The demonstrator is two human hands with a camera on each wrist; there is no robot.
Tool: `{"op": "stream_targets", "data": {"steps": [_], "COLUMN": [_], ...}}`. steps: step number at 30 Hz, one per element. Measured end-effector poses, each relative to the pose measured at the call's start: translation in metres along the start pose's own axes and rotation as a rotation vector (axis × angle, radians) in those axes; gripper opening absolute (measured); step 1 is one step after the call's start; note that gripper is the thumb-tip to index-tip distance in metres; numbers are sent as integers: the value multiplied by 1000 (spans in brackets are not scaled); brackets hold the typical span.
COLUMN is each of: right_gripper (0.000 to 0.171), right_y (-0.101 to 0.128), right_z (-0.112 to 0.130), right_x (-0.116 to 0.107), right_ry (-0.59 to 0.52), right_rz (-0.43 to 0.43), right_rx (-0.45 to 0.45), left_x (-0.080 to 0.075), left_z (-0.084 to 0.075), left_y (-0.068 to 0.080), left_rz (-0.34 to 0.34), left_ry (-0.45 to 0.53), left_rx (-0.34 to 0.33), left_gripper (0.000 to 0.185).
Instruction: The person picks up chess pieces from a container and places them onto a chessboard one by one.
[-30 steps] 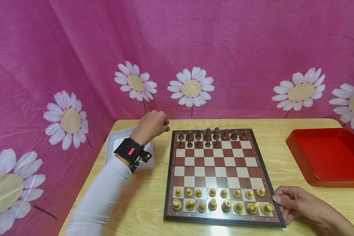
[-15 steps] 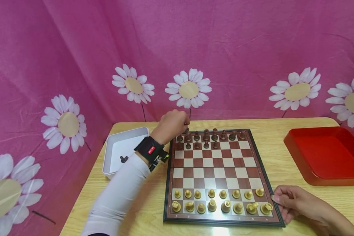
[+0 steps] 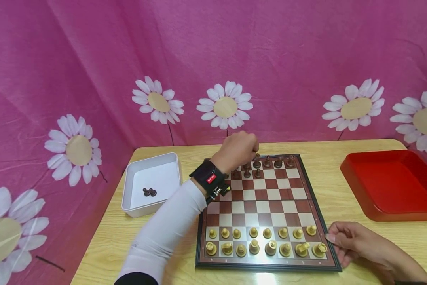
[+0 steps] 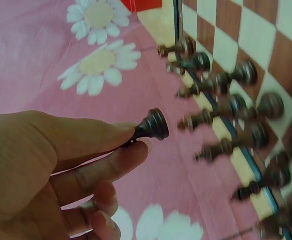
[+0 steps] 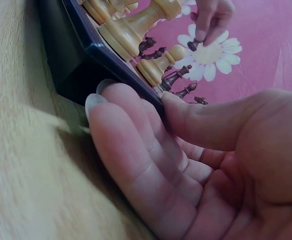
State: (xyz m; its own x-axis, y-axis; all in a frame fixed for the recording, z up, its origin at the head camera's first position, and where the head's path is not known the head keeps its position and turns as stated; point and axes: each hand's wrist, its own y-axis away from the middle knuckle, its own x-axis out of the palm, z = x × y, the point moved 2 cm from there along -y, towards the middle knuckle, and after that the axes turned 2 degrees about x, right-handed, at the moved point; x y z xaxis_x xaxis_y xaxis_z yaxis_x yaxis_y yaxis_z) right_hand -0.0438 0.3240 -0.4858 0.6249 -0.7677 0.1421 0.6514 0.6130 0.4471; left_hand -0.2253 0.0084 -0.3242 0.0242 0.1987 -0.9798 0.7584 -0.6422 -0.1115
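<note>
My left hand (image 3: 239, 148) is above the far left part of the chessboard (image 3: 263, 206). In the left wrist view its thumb and index finger pinch a dark pawn (image 4: 154, 125), base facing away from the hand. Dark pieces (image 3: 268, 161) stand along the board's far rows, and the left hand hides some from the head view. At the near right corner my right hand (image 3: 357, 243) grips the board's edge, thumb on top and fingers curled along the side. Two rows of gold pieces (image 3: 254, 247) stand upright on the near side.
A white box (image 3: 152, 208) stands left of the board with two small dark pieces (image 3: 150, 192) lying inside. To the right is a red tray (image 3: 395, 182). A pink flowered cloth (image 3: 288, 71) hangs behind the wooden table (image 3: 179, 253).
My left hand has moved right from beside the white box to over the board's far row, carrying the dark pawn. The right hand keeps its hold on the board's edge.
</note>
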Motion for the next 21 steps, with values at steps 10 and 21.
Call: {"op": "stream_targets", "data": {"steps": [10, 21], "right_gripper": [15, 15], "right_y": [1, 2], "right_z": [1, 0], "right_x": [1, 0], "right_ry": [12, -2], "right_rz": [-15, 6], "right_rx": [-6, -40], "left_x": [31, 58], "left_z": [-27, -35], "left_y": [-18, -22], "left_rz": [4, 24], "left_ry": [-37, -26], "left_rx": [68, 86], "left_gripper": [48, 48]}}
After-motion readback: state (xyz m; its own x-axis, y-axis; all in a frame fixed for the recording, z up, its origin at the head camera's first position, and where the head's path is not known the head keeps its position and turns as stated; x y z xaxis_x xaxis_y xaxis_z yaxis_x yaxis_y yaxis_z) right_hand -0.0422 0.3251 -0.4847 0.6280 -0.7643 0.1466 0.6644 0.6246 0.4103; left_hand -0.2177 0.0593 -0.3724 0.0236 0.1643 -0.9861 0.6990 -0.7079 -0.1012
